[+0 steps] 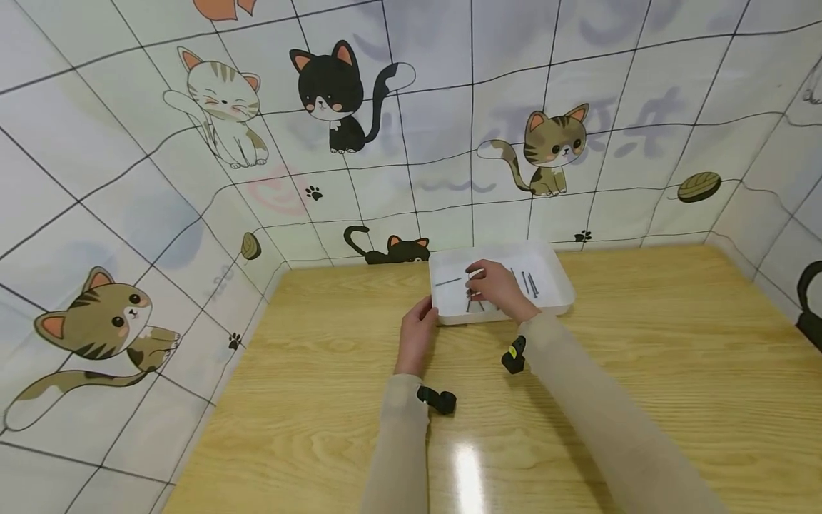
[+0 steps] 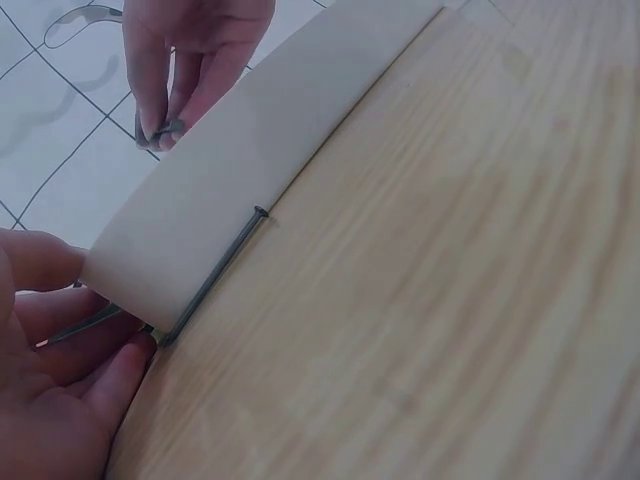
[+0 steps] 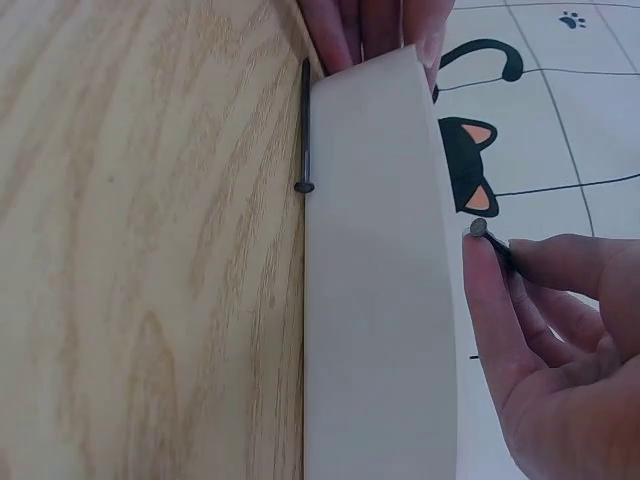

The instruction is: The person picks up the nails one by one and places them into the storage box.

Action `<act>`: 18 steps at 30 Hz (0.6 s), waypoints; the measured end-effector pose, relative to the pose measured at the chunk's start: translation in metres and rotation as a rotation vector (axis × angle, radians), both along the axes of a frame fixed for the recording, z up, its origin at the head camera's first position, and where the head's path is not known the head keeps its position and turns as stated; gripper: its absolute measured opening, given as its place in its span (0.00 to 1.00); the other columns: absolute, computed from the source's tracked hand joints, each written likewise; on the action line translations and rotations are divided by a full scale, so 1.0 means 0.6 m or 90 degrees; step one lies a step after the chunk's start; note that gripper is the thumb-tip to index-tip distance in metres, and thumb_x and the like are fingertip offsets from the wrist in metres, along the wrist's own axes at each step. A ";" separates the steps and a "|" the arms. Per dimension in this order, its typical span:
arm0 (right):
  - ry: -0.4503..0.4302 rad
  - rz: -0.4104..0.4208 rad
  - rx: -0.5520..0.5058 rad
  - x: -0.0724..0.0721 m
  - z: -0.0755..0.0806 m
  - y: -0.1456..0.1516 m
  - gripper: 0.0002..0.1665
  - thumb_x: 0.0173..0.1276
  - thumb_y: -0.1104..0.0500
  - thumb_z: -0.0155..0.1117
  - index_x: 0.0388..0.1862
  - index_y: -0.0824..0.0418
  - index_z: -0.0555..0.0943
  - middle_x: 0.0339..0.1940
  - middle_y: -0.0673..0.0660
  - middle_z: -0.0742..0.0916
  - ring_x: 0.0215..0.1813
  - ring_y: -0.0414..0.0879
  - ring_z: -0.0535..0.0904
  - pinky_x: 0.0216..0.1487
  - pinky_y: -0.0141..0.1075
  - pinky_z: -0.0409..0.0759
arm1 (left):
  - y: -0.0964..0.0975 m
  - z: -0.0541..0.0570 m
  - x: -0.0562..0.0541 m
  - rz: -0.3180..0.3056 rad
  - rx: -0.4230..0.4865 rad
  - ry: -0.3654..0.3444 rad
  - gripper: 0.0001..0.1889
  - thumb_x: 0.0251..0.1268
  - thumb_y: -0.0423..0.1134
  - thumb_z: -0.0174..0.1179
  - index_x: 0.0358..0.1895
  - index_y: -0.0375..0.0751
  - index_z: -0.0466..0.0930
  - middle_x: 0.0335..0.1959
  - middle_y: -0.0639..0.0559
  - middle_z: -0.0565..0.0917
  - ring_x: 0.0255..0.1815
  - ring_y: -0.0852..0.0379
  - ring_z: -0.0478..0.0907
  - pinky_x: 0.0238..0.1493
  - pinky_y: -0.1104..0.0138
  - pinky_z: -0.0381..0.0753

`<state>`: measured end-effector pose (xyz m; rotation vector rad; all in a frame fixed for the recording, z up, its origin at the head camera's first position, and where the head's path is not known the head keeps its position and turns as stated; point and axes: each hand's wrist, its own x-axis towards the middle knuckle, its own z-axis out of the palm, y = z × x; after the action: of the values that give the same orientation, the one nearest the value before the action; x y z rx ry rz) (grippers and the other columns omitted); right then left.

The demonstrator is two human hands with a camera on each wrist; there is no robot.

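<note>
A shallow white tray (image 1: pixel 561 285) sits at the back of the table with several dark nails (image 1: pixel 529 284) scattered on its floor. Over the tray, my right hand (image 1: pixel 497 287) pinches a nail (image 3: pixel 497 245) between thumb and fingers, its flat head showing in the right wrist view. My left hand (image 1: pixel 417 327) grips the tray's front left corner, a fingertip at the rim and other fingers against the outer wall. Another nail (image 2: pixel 215 275) lies on the table along the tray's front wall, one end by the left fingers. A thin dark piece (image 2: pixel 85 325) shows among those fingers.
The wooden table (image 1: pixel 321 428) carries the tray close to the back wall (image 1: pixel 443 143), which is covered in a cat-print sheet. Similar sheets stand at both sides. A small black camera is strapped to each wrist, at the left (image 1: pixel 438 400) and at the right (image 1: pixel 514 355).
</note>
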<state>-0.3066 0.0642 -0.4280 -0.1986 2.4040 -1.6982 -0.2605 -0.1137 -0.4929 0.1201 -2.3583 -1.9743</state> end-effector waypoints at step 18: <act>0.012 -0.018 0.223 -0.043 -0.032 -0.038 0.19 0.62 0.64 0.54 0.53 0.63 0.73 0.35 0.59 0.83 0.30 0.48 0.80 0.29 0.38 0.76 | -0.006 -0.003 -0.006 -0.003 -0.006 0.030 0.19 0.65 0.39 0.51 0.58 0.43 0.71 0.54 0.53 0.75 0.56 0.61 0.68 0.56 0.63 0.66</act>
<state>-0.3322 0.0414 -0.4473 -0.1289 2.6774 -1.2599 -0.2640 -0.1170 -0.4950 0.0667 -2.3417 -1.9461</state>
